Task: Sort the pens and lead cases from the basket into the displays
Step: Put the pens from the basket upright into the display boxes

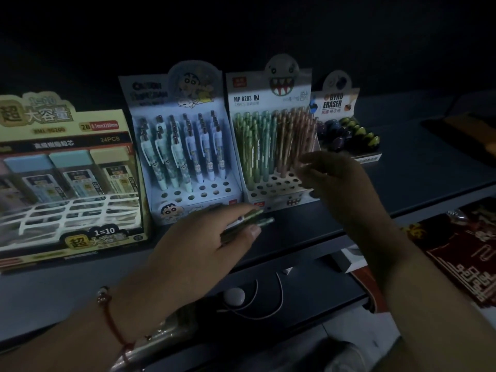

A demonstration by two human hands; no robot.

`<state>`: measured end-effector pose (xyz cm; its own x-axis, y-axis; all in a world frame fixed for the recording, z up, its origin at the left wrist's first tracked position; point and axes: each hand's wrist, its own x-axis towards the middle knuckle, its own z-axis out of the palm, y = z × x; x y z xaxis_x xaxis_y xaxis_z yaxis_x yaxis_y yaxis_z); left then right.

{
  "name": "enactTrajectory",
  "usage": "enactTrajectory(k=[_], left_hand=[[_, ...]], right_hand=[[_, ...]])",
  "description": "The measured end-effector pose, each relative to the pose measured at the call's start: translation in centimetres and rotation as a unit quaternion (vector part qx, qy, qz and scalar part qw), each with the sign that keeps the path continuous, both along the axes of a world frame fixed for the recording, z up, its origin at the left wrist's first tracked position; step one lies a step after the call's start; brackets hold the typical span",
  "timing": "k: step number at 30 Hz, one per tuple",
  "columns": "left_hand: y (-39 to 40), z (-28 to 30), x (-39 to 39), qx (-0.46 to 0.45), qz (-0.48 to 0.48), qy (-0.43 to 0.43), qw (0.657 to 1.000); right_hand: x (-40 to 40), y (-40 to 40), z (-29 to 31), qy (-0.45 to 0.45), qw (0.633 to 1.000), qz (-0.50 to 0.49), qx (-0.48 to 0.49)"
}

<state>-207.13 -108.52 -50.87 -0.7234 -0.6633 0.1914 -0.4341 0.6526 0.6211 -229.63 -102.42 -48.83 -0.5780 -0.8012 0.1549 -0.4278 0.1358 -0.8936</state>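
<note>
My left hand (204,237) pinches a few green pens (252,220), lying tips-right just below the monster display (273,146), while my nearer right hand (332,178), fingers loosely spread and empty, hovers at its front holes.

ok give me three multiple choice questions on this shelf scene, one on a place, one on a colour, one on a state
1. Where does the gyro eraser display stand?
A. right of the MP 8283 pen display
B. left of the lead case display
C. between the two pen displays

2. What colour are the pens in the left hand?
A. red
B. green
C. black

3. What is the right hand doing?
A. gripping a lead case
B. resting flat on the shelf
C. hanging open before the MP 8283 display, holding nothing

Key: 1 A, it is the rightmost display. 2 B, the tips past the fingers look green. 3 C, the fingers are loosely spread and nothing shows in them.
</note>
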Motion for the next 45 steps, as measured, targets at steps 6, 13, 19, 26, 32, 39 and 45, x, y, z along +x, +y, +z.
enactTrajectory(k=[6,13,19,26,32,39,45], left_hand=[[0.0,0.3,-0.1,0.001,0.009,0.024,1.0],[0.0,0.2,-0.3,0.006,-0.009,0.052,0.999],[0.1,0.3,-0.3,0.026,0.016,0.061,0.998],[-0.2,0.0,0.0,0.029,0.038,0.062,0.997],[-0.5,0.2,0.0,0.018,0.032,0.054,0.998],[-0.6,0.3,0.3,-0.02,0.033,0.04,0.998],[-0.3,0.3,0.2,-0.059,0.024,0.027,0.998]], right_hand=[[3.2,1.5,1.3,-0.221,0.939,0.224,0.142],[4.1,1.2,0.3,-0.255,0.927,0.234,0.144],[4.0,1.0,0.6,-0.252,0.932,0.229,0.126],[3.3,1.0,1.4,-0.259,0.943,0.18,0.101],[2.5,0.9,1.7,-0.313,0.939,0.121,0.081],[0.3,1.2,2.3,-0.332,0.939,0.079,0.05],[-1.3,2.1,2.9,-0.352,0.932,0.085,-0.03]])
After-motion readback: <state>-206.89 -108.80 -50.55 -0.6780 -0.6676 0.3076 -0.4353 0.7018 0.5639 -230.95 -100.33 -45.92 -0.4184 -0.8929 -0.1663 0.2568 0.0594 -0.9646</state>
